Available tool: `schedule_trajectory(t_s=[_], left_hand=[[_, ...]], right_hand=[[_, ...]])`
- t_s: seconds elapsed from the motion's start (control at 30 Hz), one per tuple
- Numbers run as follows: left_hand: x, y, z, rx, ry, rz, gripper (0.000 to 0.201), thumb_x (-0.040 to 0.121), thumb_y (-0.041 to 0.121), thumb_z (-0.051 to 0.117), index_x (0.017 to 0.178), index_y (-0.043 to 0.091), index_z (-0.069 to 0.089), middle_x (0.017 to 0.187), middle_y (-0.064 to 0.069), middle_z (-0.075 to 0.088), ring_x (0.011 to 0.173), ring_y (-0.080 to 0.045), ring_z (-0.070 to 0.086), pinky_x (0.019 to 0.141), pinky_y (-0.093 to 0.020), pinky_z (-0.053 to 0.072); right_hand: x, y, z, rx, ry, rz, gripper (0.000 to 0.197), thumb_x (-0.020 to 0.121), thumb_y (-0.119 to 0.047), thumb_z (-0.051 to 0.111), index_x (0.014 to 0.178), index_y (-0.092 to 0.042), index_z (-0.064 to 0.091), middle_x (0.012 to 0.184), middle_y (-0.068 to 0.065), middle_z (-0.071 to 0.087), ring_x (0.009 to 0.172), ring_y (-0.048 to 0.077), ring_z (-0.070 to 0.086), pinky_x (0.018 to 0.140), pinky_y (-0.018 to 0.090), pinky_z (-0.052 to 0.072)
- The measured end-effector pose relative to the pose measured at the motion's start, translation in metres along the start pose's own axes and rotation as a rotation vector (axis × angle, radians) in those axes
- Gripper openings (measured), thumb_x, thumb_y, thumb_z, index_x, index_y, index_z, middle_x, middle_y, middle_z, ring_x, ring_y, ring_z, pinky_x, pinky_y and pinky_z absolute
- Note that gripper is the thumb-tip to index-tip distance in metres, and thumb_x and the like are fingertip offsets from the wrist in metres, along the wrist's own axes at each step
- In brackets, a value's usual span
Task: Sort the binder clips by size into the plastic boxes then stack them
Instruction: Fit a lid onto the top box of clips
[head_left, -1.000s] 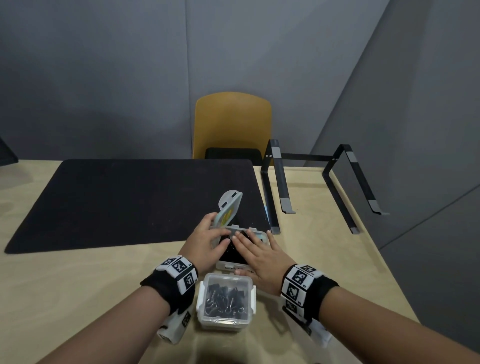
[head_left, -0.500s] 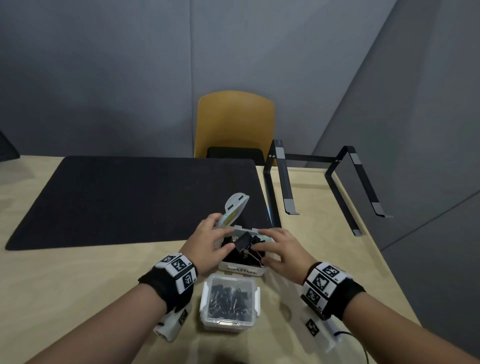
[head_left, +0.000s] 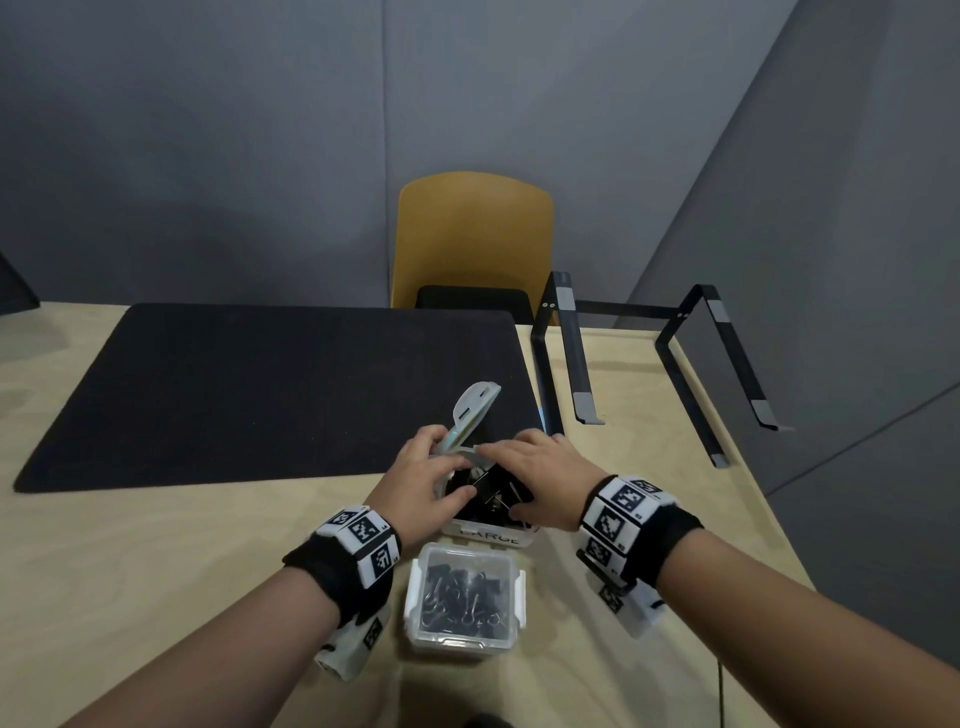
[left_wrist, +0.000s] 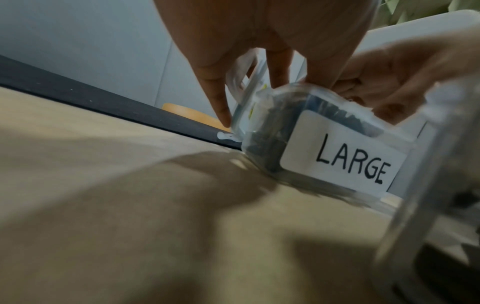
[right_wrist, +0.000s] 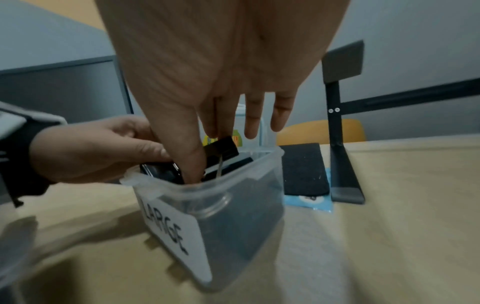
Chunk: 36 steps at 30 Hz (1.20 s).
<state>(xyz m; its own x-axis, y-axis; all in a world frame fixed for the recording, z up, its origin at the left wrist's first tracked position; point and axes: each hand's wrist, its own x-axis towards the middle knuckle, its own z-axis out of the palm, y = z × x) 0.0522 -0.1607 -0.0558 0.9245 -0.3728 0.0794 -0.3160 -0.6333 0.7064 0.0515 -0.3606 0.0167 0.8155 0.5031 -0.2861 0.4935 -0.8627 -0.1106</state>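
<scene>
A clear plastic box labelled LARGE (head_left: 488, 538) (left_wrist: 342, 164) (right_wrist: 221, 226) stands on the table, full of black binder clips (head_left: 488, 488). Its hinged lid (head_left: 475, 410) stands open at the far left. My left hand (head_left: 415, 483) (right_wrist: 98, 148) grips the box's left side, fingers down the far corner and thumb over the rim. My right hand (head_left: 545, 473) (right_wrist: 221, 61) lies over the box with straight fingers. Its thumb dips in among the clips beside one upright clip (right_wrist: 223, 148). A smaller closed box (head_left: 465, 597) of small clips sits nearer me.
A black mat (head_left: 260, 389) covers the table's far left and middle. A black metal stand (head_left: 571, 364) is at the far right, and a yellow chair (head_left: 472, 239) is behind the table. A blue packet (right_wrist: 309, 202) lies beside the stand's foot. The table's edge runs close on the right.
My right hand drew back to the box's right rim, leaving a clip sticking up, then came over the box again. My left hand has kept its hold.
</scene>
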Motion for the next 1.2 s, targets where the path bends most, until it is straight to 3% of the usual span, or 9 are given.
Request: schedule_trajectory(t_s=[0.07, 0.17, 0.37, 0.5, 0.7, 0.83, 0.93, 1.07, 1.2], left_hand=[[0.000, 0.001, -0.001, 0.014, -0.011, -0.001, 0.035, 0.083, 0.038, 0.066, 0.116, 0.027, 0.065, 0.136, 0.004, 0.033, 0.126, -0.014, 0.037, 0.109, -0.036, 0.035], [0.000, 0.003, -0.002, 0.028, -0.015, -0.011, 0.033, 0.083, 0.039, 0.065, 0.114, 0.026, 0.066, 0.137, 0.003, 0.033, 0.126, -0.014, 0.036, 0.109, -0.036, 0.035], [0.000, 0.005, -0.004, 0.019, -0.032, -0.026, 0.031, 0.083, 0.038, 0.066, 0.111, 0.024, 0.067, 0.138, 0.004, 0.032, 0.127, -0.014, 0.035, 0.110, -0.035, 0.034], [0.000, 0.005, -0.004, 0.004, -0.040, -0.045, 0.032, 0.083, 0.038, 0.066, 0.112, 0.023, 0.067, 0.139, 0.003, 0.031, 0.129, -0.015, 0.034, 0.112, -0.036, 0.032], [0.000, 0.004, -0.003, -0.001, -0.059, -0.057, 0.035, 0.083, 0.040, 0.066, 0.114, 0.023, 0.066, 0.140, 0.004, 0.029, 0.130, -0.014, 0.033, 0.112, -0.037, 0.032], [-0.001, 0.003, -0.002, -0.008, -0.041, -0.046, 0.034, 0.083, 0.039, 0.067, 0.113, 0.023, 0.066, 0.139, 0.004, 0.031, 0.128, -0.014, 0.035, 0.111, -0.037, 0.034], [-0.001, 0.003, -0.002, -0.007, -0.033, -0.038, 0.034, 0.083, 0.039, 0.067, 0.113, 0.023, 0.067, 0.139, 0.002, 0.032, 0.129, -0.015, 0.035, 0.111, -0.036, 0.033], [-0.001, 0.003, -0.003, -0.024, -0.030, -0.030, 0.031, 0.082, 0.038, 0.068, 0.111, 0.028, 0.066, 0.138, 0.003, 0.032, 0.128, -0.015, 0.035, 0.110, -0.037, 0.034], [-0.001, 0.003, -0.004, -0.033, -0.038, 0.015, 0.029, 0.082, 0.035, 0.068, 0.111, 0.037, 0.065, 0.135, 0.004, 0.033, 0.125, -0.015, 0.036, 0.109, -0.037, 0.036]], right_hand=[[0.006, -0.001, -0.001, -0.102, -0.005, -0.026, 0.072, 0.080, -0.031, 0.062, 0.143, -0.032, 0.026, 0.137, -0.009, 0.043, 0.123, 0.019, 0.035, 0.091, 0.033, 0.030], [0.006, -0.002, -0.003, -0.165, -0.002, -0.035, 0.055, 0.082, -0.031, 0.059, 0.134, -0.030, 0.042, 0.124, -0.005, 0.048, 0.113, 0.021, 0.039, 0.090, 0.034, 0.032], [-0.002, 0.004, -0.008, 0.053, 0.031, 0.038, 0.029, 0.080, -0.029, 0.064, 0.107, -0.022, 0.054, 0.108, -0.002, 0.054, 0.100, 0.017, 0.043, 0.088, 0.028, 0.039], [-0.015, 0.007, -0.028, 0.343, 0.075, 0.145, 0.026, 0.082, -0.024, 0.067, 0.104, -0.018, 0.054, 0.096, 0.000, 0.060, 0.089, 0.015, 0.052, 0.080, 0.029, 0.046], [-0.018, 0.006, -0.029, 0.420, 0.286, 0.284, 0.028, 0.082, -0.030, 0.067, 0.101, -0.020, 0.048, 0.090, -0.002, 0.063, 0.080, 0.016, 0.059, 0.071, 0.028, 0.050], [-0.018, -0.004, -0.014, 0.515, 0.286, 0.334, 0.050, 0.081, -0.031, 0.069, 0.120, -0.028, 0.039, 0.096, -0.006, 0.061, 0.086, 0.016, 0.061, 0.078, 0.028, 0.051], [-0.019, -0.010, 0.001, 0.495, 0.272, 0.359, 0.040, 0.081, -0.033, 0.069, 0.113, -0.025, 0.045, 0.102, -0.004, 0.063, 0.090, 0.016, 0.061, 0.081, 0.030, 0.051], [-0.020, -0.015, 0.009, 0.432, 0.252, 0.390, 0.027, 0.083, -0.041, 0.064, 0.094, -0.017, 0.056, 0.083, -0.002, 0.060, 0.076, 0.014, 0.056, 0.069, 0.027, 0.047], [-0.026, -0.013, 0.011, 0.381, 0.249, 0.307, 0.024, 0.086, -0.040, 0.059, 0.096, -0.019, 0.064, 0.084, -0.004, 0.058, 0.080, 0.014, 0.055, 0.073, 0.026, 0.045]])
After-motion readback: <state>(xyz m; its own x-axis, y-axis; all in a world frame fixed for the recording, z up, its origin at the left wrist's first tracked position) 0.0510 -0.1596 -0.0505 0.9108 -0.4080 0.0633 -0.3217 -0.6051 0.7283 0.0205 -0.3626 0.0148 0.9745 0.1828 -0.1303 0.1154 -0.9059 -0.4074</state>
